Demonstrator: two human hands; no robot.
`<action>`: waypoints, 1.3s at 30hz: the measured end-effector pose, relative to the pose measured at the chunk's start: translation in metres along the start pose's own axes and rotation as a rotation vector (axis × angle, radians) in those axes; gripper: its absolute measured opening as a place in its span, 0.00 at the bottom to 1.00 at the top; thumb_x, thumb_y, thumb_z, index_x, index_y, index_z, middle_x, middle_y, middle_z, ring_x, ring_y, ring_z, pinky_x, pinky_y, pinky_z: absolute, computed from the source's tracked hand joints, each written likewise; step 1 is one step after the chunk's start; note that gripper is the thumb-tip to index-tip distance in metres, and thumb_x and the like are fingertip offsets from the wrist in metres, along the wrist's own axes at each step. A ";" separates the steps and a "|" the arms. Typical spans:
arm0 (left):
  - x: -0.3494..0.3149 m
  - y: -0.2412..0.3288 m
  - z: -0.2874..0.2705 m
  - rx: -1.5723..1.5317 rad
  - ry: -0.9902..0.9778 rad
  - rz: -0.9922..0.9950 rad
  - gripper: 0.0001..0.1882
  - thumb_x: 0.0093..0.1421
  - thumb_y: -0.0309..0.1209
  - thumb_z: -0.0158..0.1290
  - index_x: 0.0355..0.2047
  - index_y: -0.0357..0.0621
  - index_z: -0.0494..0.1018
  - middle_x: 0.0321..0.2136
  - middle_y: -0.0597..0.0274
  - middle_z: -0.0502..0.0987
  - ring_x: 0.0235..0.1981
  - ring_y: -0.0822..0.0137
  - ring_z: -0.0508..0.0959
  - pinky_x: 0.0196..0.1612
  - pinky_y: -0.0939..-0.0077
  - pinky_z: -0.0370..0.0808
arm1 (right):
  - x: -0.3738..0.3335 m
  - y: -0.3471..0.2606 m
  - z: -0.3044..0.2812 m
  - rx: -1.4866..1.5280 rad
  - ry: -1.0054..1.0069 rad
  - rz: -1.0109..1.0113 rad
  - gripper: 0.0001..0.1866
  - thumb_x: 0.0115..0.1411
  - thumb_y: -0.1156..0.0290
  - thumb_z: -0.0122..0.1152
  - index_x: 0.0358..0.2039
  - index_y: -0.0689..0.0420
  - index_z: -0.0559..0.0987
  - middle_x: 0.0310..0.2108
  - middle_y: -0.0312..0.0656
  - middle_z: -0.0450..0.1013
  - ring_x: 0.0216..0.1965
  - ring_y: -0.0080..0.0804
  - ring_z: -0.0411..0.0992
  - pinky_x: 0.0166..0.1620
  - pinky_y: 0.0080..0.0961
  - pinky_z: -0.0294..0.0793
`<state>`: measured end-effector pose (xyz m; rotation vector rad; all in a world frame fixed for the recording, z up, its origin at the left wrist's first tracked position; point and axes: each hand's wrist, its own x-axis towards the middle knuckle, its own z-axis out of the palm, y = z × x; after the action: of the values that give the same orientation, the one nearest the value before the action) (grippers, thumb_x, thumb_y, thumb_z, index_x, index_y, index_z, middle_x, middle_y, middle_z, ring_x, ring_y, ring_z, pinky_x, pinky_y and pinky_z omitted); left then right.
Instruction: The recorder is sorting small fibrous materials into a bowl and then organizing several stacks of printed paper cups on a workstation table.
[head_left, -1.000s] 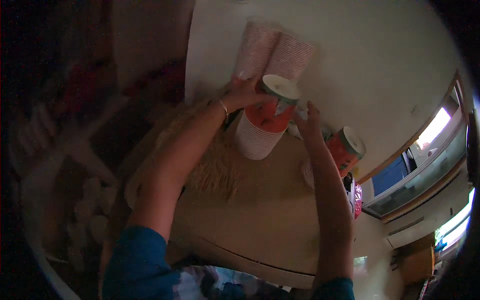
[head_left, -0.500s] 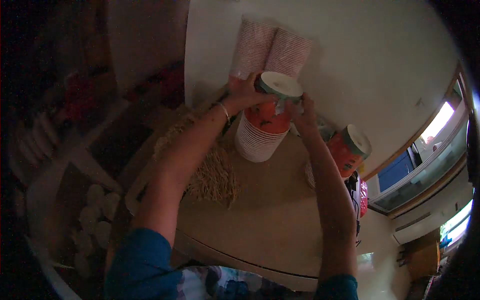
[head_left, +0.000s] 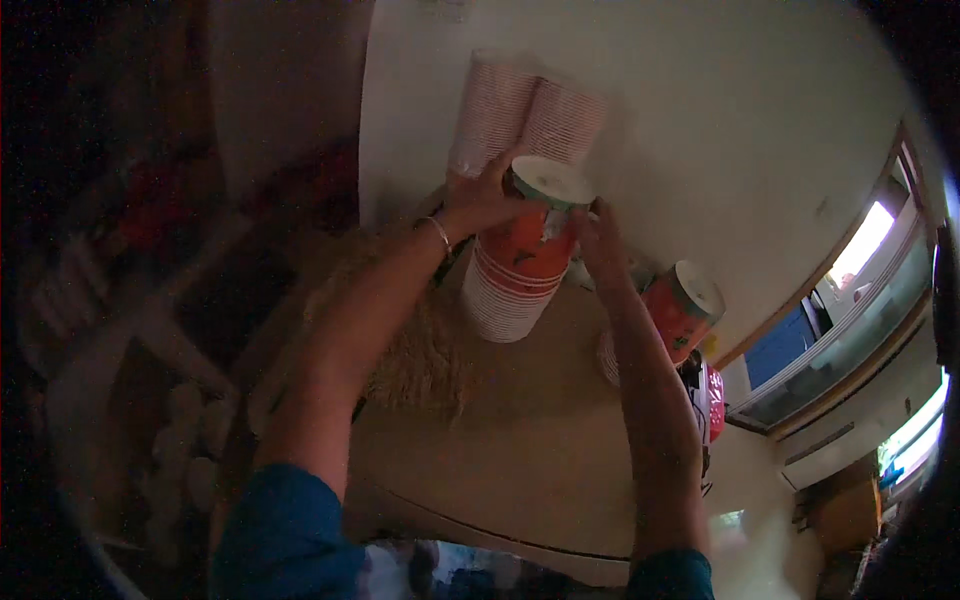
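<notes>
A stack of nested paper tubs [head_left: 505,318] stands upside down on the brown table, its white rims layered toward the bottom. The uppermost tub [head_left: 527,240] is orange with a green band and a pale round base facing up. My left hand [head_left: 484,205] grips its left side, thumb across the front. On the opposite side my right hand [head_left: 602,240] presses against the tub near the green band; some of its fingertips are hidden. A small whitish patch [head_left: 552,222] shows on the tub between my hands.
Two wrapped stacks of striped containers [head_left: 530,115] lean by the wall behind. A second upturned orange tub stack [head_left: 682,312] stands right, near a pink-red object [head_left: 714,402]. Dry, straw-like strands [head_left: 415,365] lie under my left forearm on the table [head_left: 500,450].
The view has shifted slightly. Both hands stay on the top tub, and the rims just beneath it now look more widely spaced and orange between them.
</notes>
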<state>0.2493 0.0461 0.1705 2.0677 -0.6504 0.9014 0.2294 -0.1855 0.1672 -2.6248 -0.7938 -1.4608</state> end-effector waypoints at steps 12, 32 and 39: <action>0.030 -0.012 -0.014 -0.167 -0.102 -0.015 0.43 0.41 0.52 0.67 0.50 0.39 0.63 0.48 0.48 0.65 0.51 0.55 0.69 0.54 0.67 0.67 | 0.026 0.003 0.018 1.043 -0.130 0.369 0.26 0.61 0.69 0.58 0.55 0.62 0.59 0.46 0.46 0.69 0.43 0.32 0.69 0.45 0.29 0.73; 0.044 0.004 -0.035 -0.444 -0.069 -0.272 0.35 0.44 0.44 0.67 0.45 0.39 0.63 0.42 0.52 0.69 0.42 0.64 0.72 0.39 0.71 0.75 | -0.039 -0.028 0.030 1.361 0.010 0.657 0.16 0.63 0.65 0.51 0.48 0.61 0.69 0.47 0.46 0.68 0.45 0.35 0.67 0.48 0.35 0.68; 0.041 0.022 -0.043 -0.720 -0.026 -0.297 0.36 0.45 0.44 0.67 0.46 0.37 0.62 0.40 0.54 0.70 0.39 0.66 0.72 0.41 0.73 0.74 | -0.056 -0.035 0.008 0.911 -0.005 0.427 0.16 0.58 0.69 0.58 0.46 0.60 0.73 0.39 0.46 0.74 0.40 0.35 0.72 0.43 0.32 0.71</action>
<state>0.2434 0.0624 0.2315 1.4688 -0.5545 0.3834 0.1965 -0.1764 0.1103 -1.9180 -0.6250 -0.7198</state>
